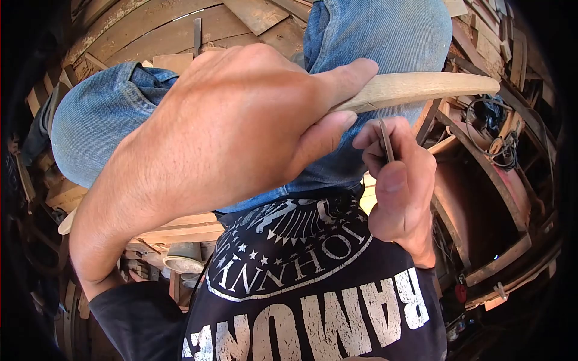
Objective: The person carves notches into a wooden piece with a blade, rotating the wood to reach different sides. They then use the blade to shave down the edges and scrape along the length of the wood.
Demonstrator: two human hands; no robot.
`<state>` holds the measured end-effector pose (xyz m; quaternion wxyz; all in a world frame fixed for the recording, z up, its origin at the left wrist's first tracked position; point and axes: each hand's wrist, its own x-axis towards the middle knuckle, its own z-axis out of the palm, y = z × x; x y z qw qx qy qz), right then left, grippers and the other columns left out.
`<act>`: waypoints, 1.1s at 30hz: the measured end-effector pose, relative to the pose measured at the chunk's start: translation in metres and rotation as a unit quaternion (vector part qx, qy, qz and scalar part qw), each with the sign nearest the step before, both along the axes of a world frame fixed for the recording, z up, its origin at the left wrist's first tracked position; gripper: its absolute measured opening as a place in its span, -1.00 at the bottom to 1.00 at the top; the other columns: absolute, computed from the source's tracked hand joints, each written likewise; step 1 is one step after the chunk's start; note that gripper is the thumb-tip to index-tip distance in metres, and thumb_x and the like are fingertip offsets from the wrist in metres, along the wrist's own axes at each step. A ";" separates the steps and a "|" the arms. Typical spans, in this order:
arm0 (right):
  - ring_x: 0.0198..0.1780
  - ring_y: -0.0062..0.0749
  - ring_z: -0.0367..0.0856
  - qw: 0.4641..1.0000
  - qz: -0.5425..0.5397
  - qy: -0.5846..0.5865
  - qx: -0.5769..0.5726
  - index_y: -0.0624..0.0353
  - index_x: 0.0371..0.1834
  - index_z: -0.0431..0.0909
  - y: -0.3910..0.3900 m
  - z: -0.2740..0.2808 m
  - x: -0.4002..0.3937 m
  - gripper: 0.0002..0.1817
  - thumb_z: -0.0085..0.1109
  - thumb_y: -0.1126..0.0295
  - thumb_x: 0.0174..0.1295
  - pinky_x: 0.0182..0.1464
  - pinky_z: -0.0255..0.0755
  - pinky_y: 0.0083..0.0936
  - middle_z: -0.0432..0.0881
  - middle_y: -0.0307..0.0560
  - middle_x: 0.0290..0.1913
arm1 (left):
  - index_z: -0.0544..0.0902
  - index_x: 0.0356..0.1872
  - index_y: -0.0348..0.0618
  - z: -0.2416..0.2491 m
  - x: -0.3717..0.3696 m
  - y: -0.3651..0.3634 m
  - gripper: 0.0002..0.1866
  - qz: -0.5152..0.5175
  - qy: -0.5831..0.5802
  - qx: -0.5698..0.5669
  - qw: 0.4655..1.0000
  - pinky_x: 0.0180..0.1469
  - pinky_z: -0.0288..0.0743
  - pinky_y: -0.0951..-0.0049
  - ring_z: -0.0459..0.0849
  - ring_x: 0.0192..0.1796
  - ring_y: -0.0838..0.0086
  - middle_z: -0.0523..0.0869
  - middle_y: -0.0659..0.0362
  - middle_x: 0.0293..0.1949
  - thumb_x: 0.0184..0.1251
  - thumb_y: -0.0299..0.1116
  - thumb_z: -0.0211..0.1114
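Observation:
My left hand [253, 114] reaches across from the left and is closed around a pale, smooth, slightly curved wooden piece [433, 89]. Its rounded end points right, over my denim-covered knee; the rest is hidden behind the hand and forearm. My right hand [404, 180], below the wood, is closed in a pinch on a thin, pointed metal blade [386, 141]. The blade's tip points up at the lower edge of the wood, close by my left fingertips, where a fine dark line shows on the surface. Any handle is hidden in the right hand.
My knees in blue jeans [385, 36] frame the work. Planks [162, 36] and scraps cover the floor ahead. At the right stands a wooden frame [481, 180] with a coiled cable [503, 153]. A pale round-rimmed container [183, 263] sits at lower left.

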<state>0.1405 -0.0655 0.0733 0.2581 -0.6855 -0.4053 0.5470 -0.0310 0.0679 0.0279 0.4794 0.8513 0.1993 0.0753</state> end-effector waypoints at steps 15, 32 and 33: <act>-0.55 -0.56 0.25 0.994 -0.005 -0.105 0.010 0.28 -0.18 0.45 0.002 0.000 -0.006 -0.31 -0.09 -0.29 0.43 -0.47 0.11 -0.50 0.34 -0.22 -0.60 | 0.60 0.30 -0.13 0.013 0.003 0.002 -0.47 -0.010 0.071 -0.019 0.997 -0.40 0.54 0.27 0.67 -0.52 0.15 0.69 -0.03 -0.50 0.26 -0.43 0.36; -0.61 -0.14 0.33 0.984 0.045 -0.173 0.013 0.32 -0.21 0.44 -0.002 -0.001 0.001 -0.43 0.03 -0.12 0.46 -0.48 0.25 -0.30 0.40 0.03 -0.60 | 0.63 0.30 -0.05 0.014 0.004 -0.004 -0.48 0.003 0.093 -0.003 0.996 -0.38 0.59 0.30 0.72 -0.48 0.19 0.76 -0.07 -0.37 0.27 -0.41 0.40; -0.61 -0.14 0.33 0.984 0.045 -0.174 0.014 0.32 -0.21 0.44 -0.003 -0.002 0.002 -0.43 0.03 -0.12 0.46 -0.48 0.25 -0.30 0.40 0.03 -0.60 | 0.63 0.29 -0.06 0.015 0.005 -0.003 -0.48 0.004 0.095 -0.004 0.995 -0.40 0.57 0.30 0.71 -0.50 0.20 0.74 -0.07 -0.41 0.26 -0.42 0.40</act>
